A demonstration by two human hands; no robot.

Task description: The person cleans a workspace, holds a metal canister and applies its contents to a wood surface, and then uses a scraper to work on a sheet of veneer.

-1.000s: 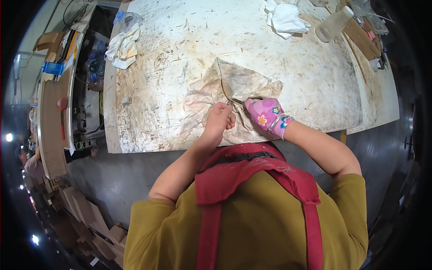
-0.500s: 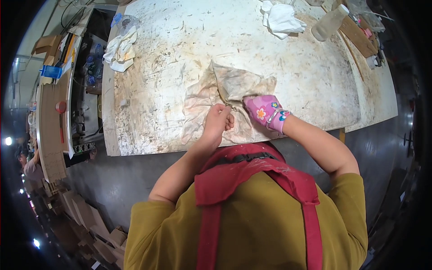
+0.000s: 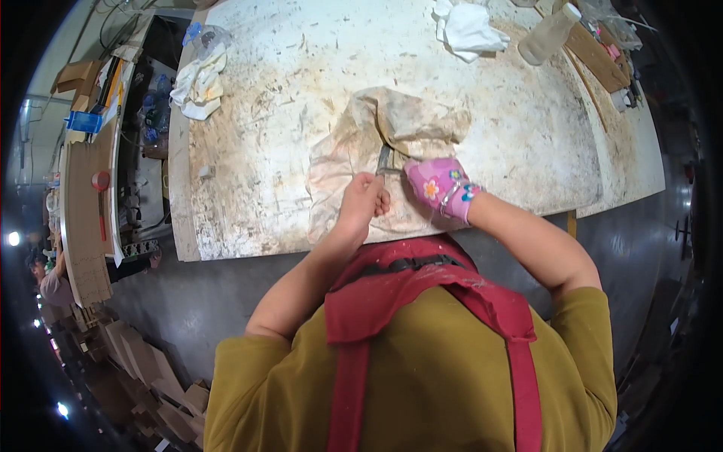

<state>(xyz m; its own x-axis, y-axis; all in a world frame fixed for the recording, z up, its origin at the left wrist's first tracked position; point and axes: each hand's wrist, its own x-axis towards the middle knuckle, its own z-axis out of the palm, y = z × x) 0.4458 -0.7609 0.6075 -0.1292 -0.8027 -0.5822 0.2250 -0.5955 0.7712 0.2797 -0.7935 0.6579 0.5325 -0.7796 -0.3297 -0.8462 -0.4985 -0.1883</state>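
Observation:
A stained, crumpled cloth [image 3: 339, 143] lies on the worktable near its front edge. Over its lower middle, my bare left hand [image 3: 365, 202] is closed, thumb and forefinger pinched together; whatever they hold is too small to make out. My right hand [image 3: 437, 185] wears a pink flowered glove and is closed at the right part of the cloth. Between the hands shows a dark hammer-like metal tool [image 3: 385, 157], its short bar running toward the gloved fingers. Its grip end is hidden by the glove, and its lower end is close to my left fingertips.
The worn white worktable [image 3: 256, 166] spreads ahead. A white rag [image 3: 468, 32], a cloudy bottle [image 3: 548, 36] and a wooden board [image 3: 599, 60] lie at the far right. Another rag [image 3: 199, 87] is at the left edge. A small pale block [image 3: 206, 172] sits at the left.
The cloth's upper fold has shifted and opened, and the dark metal tool now shows between my hands. My right hand has moved slightly left; my left hand stays nearly in place.

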